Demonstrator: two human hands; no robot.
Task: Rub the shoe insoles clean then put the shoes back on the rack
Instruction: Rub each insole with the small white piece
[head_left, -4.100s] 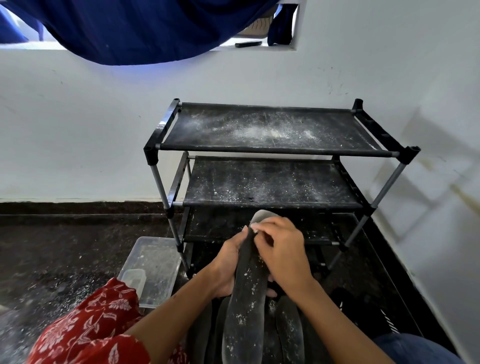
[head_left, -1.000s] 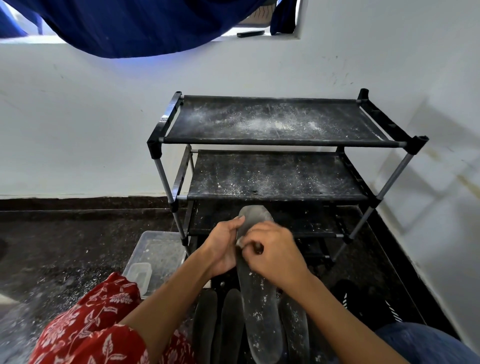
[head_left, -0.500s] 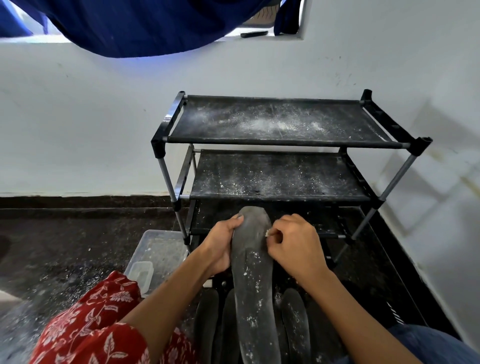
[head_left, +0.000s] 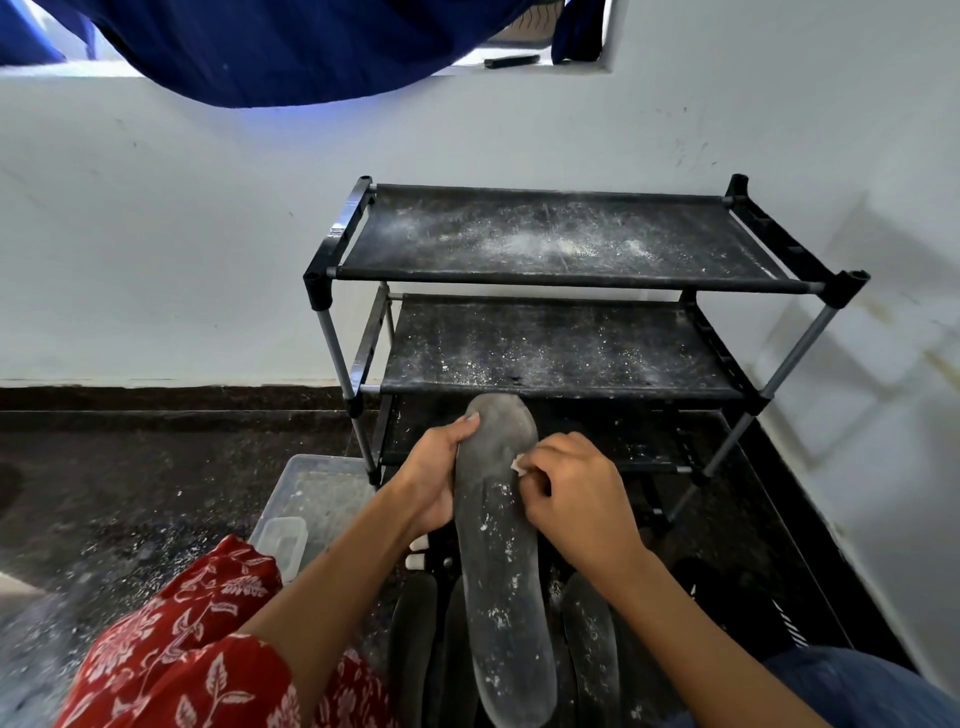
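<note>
A long dark grey foam insole (head_left: 498, 561), speckled with white powder, is held up lengthwise in front of the person, its rounded toe end pointing toward the rack and its heel end nearest the camera. The left hand (head_left: 434, 478) grips the insole along its left edge near the toe, thumb curled over the top surface and the other fingers wrapped behind it. The right hand (head_left: 576, 499) sits at the insole's right edge with its fingers curled, pinching a small white scrap of cloth or tissue (head_left: 518, 464) against that edge.

Beneath the held insole, several more dark insoles (head_left: 589, 639) lie side by side on the floor, also dusted white. A black shoe with white markings (head_left: 748, 608) lies to the right of them.

Just beyond the hands stands a black three-tier shoe rack with grey metal tubes (head_left: 561, 244); its fabric shelves carry no shoes and are scattered with white powder. A clear plastic container (head_left: 311, 493) sits on the dark speckled floor (head_left: 130, 493) left of the rack, with a smaller clear tub (head_left: 280, 543) in front of it. A red floral garment (head_left: 176, 649) covers the person's left knee. Behind the rack is a white wall (head_left: 156, 234), with dark blue cloth (head_left: 291, 47) hanging above.
</note>
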